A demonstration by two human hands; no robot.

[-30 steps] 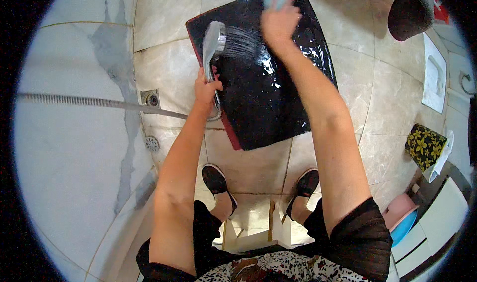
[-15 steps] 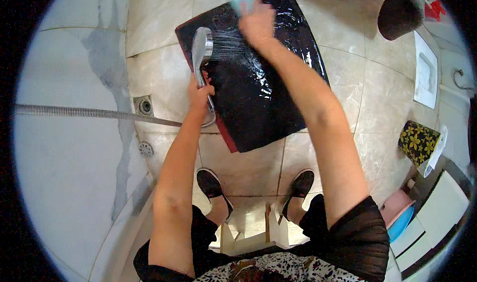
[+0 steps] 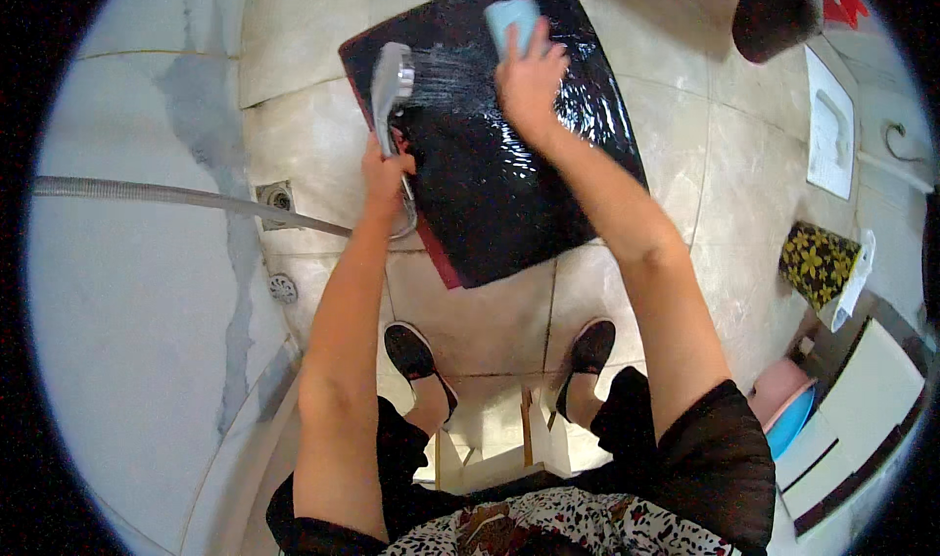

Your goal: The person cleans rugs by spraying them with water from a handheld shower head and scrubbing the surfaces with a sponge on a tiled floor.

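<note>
A: Two shoes sit nearest me at the lower middle of the frame, dark slip-ons planted on the beige floor tiles, with a pale low stool between and below them. What do you get above that?

B: I follow my left forearm up the middle-left. My left hand is wrapped fully around the handle of a grey shower head, fingers curled tight with no gap showing. Its metal hose runs off to the left edge of the frame, passing just beside a square floor drain.

A: And the spray?

B: Water fans rightward from the head onto a black mat lying flat on the tiles across the upper middle; it shines wet, and a red edge peeks out along its lower left side.

A: The other hand?

B: My right hand is at the upper middle, palm down on the mat, fingers spread flat and pressing a light blue sponge against the mat's far end. I would call it pressing more than a closed grip; the fingertips lie over the sponge's near edge.

A: Further out?

B: At the right edge, a yellow-flowered pouch, and below it a pink and blue basin. At the upper right, a dark round bucket.
</note>
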